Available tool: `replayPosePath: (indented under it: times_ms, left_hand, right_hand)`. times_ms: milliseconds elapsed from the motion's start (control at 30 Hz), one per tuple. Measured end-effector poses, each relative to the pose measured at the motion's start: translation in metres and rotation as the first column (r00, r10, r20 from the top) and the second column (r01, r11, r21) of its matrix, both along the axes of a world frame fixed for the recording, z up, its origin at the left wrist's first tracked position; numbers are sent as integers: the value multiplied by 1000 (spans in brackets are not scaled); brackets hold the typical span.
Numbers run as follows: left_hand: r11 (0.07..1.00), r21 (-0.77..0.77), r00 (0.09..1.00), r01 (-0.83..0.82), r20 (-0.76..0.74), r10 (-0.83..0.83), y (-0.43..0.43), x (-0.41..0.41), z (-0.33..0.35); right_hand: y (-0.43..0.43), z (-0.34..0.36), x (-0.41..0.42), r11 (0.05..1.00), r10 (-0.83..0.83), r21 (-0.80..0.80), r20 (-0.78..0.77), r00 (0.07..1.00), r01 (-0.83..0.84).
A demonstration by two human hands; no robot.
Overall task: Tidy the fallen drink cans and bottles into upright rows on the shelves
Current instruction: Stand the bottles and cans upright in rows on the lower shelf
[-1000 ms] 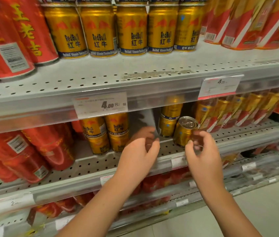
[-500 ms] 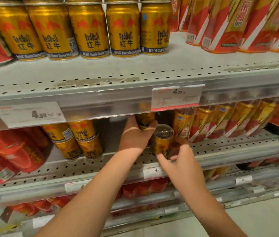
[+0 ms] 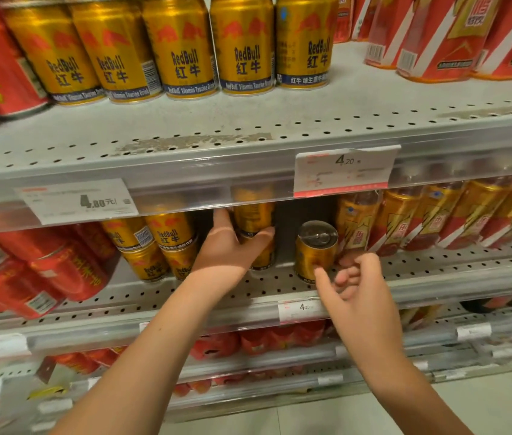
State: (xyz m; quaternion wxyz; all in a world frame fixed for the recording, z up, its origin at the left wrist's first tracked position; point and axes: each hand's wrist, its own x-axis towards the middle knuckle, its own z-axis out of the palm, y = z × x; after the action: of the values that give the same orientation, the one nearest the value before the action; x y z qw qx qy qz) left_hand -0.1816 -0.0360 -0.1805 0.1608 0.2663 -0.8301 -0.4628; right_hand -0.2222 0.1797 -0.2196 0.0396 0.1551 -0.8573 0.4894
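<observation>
The top shelf (image 3: 279, 120) carries a row of upright gold cans (image 3: 182, 58). On the middle shelf (image 3: 436, 271) below it, red cans (image 3: 44, 271) sit at the left and a row of bottles (image 3: 421, 215) at the right. Between them are more gold cans, stacked two high.

The left hand (image 3: 232, 249) reaches under the top shelf and grips one stack (image 3: 253, 218). Its thumb curls across the front where the two cans meet, and its fingers go round the far side, out of sight. The right hand (image 3: 355, 277) hangs before the shelf edge, fingers loosely curled and slightly apart, holding nothing. Its thumb tip lies over the lower front of a lone can (image 3: 316, 249); whether it touches cannot be told. That can stands upright, lid showing, just beside the bottles and a gap away from the stack.

A price tag (image 3: 342, 171) sits on the top shelf's rail.
</observation>
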Motion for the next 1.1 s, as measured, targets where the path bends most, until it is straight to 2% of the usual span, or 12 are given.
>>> replayPosePath:
  times_ms: [67, 200, 333, 500, 600, 733, 833, 933, 1100]
  left_hand:
    - [1000, -4, 1000, 29, 4, -29, -7, 7, 0]
    - [992, 14, 992, 125, 25, -125, -19, 17, 0]
    - [981, 61, 983, 185, -5, -185, -22, 26, 2]
    - [966, 103, 972, 235, -27, -234, -22, 27, 3]
    - [976, 100, 981, 194, -8, -195, -15, 29, 3]
    - [988, -82, 990, 128, 62, -124, 0, 55, -8]
    - [974, -225, 999, -20, 41, 30, 5, 87, -19]
    - [957, -272, 992, -96, 50, 114, -10, 107, -26]
    - [921, -378, 986, -95, 94, 140, -40, 122, -29]
  right_hand:
    - [-2, 8, 16, 991, 77, -104, -78, 994, -85]
    - [-38, 14, 36, 954, 297, -35, -9, 955, -297]
    - [-72, 6, 33, 955, 221, 173, 118, 968, -239]
    - [-94, 5, 12, 953, 229, 135, 267, 936, -271]
    - [-98, 4, 5, 951, 245, 120, 264, 933, -284]
    - [-99, -4, 9, 951, 195, 197, 209, 958, -237]
    - [-103, -5, 13, 952, 165, 238, 136, 977, -194]
    - [-109, -5, 15, 951, 155, 259, 66, 986, -167]
    - [-126, -3, 18, 943, 171, 272, 95, 981, -191]
